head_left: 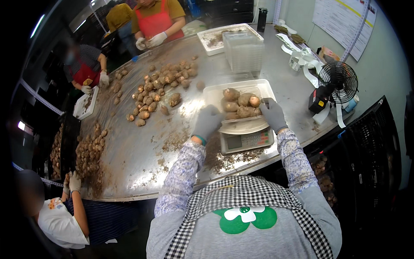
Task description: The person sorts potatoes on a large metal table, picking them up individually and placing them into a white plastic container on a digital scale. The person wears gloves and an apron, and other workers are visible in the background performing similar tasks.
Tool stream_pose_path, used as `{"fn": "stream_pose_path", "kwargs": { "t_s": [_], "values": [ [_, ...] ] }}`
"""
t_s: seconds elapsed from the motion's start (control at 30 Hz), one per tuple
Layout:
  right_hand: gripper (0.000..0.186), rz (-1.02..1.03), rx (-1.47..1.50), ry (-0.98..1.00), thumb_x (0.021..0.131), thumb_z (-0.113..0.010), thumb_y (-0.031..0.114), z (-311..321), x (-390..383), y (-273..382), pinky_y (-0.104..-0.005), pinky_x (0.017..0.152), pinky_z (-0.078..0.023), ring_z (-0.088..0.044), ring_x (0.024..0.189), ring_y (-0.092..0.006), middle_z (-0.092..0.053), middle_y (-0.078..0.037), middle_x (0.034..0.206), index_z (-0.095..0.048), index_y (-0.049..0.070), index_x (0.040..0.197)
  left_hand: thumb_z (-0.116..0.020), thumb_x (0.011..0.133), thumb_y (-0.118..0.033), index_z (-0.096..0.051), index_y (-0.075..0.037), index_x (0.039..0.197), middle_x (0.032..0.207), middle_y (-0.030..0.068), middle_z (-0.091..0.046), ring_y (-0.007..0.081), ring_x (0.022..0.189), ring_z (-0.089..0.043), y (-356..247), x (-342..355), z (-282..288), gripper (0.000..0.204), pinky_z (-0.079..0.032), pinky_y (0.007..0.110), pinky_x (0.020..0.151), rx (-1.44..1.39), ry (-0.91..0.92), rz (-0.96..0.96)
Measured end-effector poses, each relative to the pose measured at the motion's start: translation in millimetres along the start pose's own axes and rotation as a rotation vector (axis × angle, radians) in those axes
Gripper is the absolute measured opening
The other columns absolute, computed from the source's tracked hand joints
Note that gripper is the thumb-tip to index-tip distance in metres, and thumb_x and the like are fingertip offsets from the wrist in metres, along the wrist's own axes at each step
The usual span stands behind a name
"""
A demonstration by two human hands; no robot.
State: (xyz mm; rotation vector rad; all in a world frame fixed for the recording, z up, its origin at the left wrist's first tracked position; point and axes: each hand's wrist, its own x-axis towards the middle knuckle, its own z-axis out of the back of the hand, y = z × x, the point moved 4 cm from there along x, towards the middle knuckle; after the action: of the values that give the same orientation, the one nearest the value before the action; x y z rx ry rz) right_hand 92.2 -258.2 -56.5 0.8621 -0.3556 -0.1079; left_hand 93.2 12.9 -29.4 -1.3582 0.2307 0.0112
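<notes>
At one scale, between left hand and right hand, we count at least five brown tubers, some overlapped. Both hands being partly hidden, we cannot tell whether either grips.

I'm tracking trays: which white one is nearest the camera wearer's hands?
The white tray at the digital scale, with the left hand and right hand close by; the far tray and left tray lie well away.

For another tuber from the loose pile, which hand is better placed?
Probably the left hand: at the left edge of the white tray of tubers, nearer the loose pile. The right hand is at the right edge, farther off.
</notes>
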Motion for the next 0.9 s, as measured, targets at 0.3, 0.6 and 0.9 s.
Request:
{"fn": "stream_pose_path", "kwargs": {
  "t_s": [0.3, 0.6, 0.9],
  "values": [
    [0.027, -0.128, 0.195, -0.061, 0.094, -0.057, 0.023, 75, -16, -24, -0.0262, 0.07, -0.049, -0.062, 0.078, -0.0121, -0.067, -0.007, 0.09, -0.065, 0.001, 0.109, -0.064, 0.088, -0.019, -0.054, 0.001, 0.106, 0.088, 0.0137, -0.065, 0.0197, 0.066, -0.065, 76, -61, 92, 0.029, -0.055, 0.033, 0.055, -0.343, -0.255, 0.005],
    [0.03, -0.221, 0.265, 0.032, 0.095, -0.056, 0.022, 64, -29, -15, -0.0238, 0.066, -0.048, -0.057, 0.073, -0.0084, -0.064, -0.003, 0.086, -0.063, 0.0, 0.115, -0.062, 0.091, -0.018, -0.056, 0.002, 0.111, 0.094, 0.0147, -0.065, 0.0223, 0.066, -0.066, 128, -138, 115, 0.029, -0.057, 0.035, 0.059, -0.329, -0.349, 0.186],
    [0.022, -0.028, 0.375, 0.012, 0.093, -0.061, 0.017, 56, -11, -9, -0.0236, 0.068, -0.047, -0.056, 0.073, -0.0093, -0.063, -0.003, 0.085, -0.066, -0.001, 0.105, -0.064, 0.088, -0.016, -0.057, 0.002, 0.108, 0.09, 0.0124, -0.064, 0.0194, 0.065, -0.064, 127, -151, 108, 0.027, -0.053, 0.029, 0.059, -0.34, -0.397, 0.171]
  ]
}}
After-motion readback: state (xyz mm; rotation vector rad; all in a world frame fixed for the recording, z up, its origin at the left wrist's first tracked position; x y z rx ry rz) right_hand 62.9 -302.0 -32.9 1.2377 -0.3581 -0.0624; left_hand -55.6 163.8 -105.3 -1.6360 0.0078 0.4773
